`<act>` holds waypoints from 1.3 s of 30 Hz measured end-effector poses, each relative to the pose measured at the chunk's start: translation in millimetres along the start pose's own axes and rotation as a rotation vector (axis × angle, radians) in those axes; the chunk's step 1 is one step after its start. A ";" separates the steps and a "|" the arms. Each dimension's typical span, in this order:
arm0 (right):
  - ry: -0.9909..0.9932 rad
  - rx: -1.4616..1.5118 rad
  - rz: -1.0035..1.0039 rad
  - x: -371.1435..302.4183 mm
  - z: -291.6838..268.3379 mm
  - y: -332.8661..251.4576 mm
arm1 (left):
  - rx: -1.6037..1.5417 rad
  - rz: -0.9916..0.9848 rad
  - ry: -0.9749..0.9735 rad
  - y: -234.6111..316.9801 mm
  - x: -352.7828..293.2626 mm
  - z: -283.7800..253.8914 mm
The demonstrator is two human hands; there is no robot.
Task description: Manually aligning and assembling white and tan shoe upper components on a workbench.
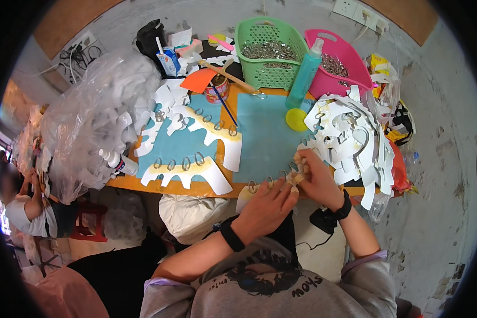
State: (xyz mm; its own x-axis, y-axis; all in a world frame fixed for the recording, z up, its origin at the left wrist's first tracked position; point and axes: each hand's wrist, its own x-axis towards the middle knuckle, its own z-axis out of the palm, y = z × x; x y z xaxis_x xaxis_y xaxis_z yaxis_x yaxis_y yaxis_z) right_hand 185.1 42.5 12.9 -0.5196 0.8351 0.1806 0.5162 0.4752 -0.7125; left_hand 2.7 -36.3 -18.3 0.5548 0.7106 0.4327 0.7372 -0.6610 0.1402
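Note:
At the table's front edge, my left hand (pixel 267 208) is closed on a white cut-out piece (pixel 242 201). Several metal rings (pixel 252 186) stand along its upper edge. My right hand (pixel 319 179) bends over the right end of the same piece, thumb and fingers pinched together there; the fingertips partly hide what they grip. Two similar white pieces with rings and a yellowish band lie to the left, one near the front edge (pixel 185 178) and one farther back (pixel 213 129). Just beyond my right hand is a heap of white pieces (pixel 349 140).
A green basket (pixel 273 74) and a pink basket (pixel 336 58) of metal parts stand behind. A teal spray bottle (pixel 305 74), yellow lid (pixel 296 120), can with a brush (pixel 217 91), white bottle (pixel 118 161) and bulging plastic bag (pixel 90 116) surround the blue mats (pixel 267 138). Another person (pixel 31 206) sits far left.

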 end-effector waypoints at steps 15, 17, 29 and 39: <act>0.176 -0.108 -0.271 -20.1 11.1 7.4 | -0.125 -0.057 -0.035 2.8 6.7 -10.1; 0.138 -0.179 -0.303 -18.1 7.1 1.7 | -0.126 -0.058 -0.039 1.1 6.7 -10.8; 0.084 -0.303 -0.341 -23.2 10.1 0.0 | -0.395 -0.157 0.070 -23.4 22.8 -25.2; 0.305 0.007 -0.070 -20.8 11.9 -3.5 | -0.320 -0.125 -0.054 -20.3 32.7 -21.2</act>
State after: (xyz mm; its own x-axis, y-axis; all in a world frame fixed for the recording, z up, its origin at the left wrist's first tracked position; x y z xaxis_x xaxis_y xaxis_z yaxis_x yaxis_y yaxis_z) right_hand 186.1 20.2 3.5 -0.3251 0.8454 0.4237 0.4807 0.5336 -0.6958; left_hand -2.3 -4.7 11.8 0.4942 0.7967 0.3480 0.6467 -0.6044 0.4652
